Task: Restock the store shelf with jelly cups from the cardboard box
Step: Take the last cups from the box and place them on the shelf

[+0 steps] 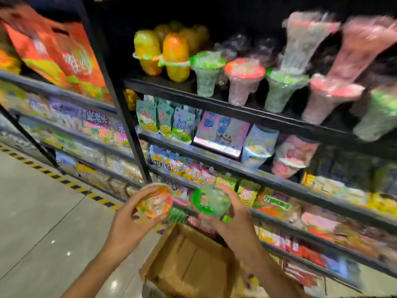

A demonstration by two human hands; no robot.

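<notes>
My left hand (126,222) grips an orange-lidded jelly cup (156,201), lid facing me. My right hand (233,214) grips a green-lidded jelly cup (208,200) beside it. Both cups hover above the open cardboard box (189,263) on the floor, in front of the lower shelves. On the dark top shelf (236,109) stand yellow and orange stacked jelly cups (163,53) at the left, with green and red cups (245,80) to their right. The view is motion-blurred.
Lower shelves hold pouches, packets and boxed snacks (221,131). A black upright post (120,100) splits this rack from a left rack with red bags (64,54). Grey tiled floor with a yellow-black striped line (64,181) lies at left.
</notes>
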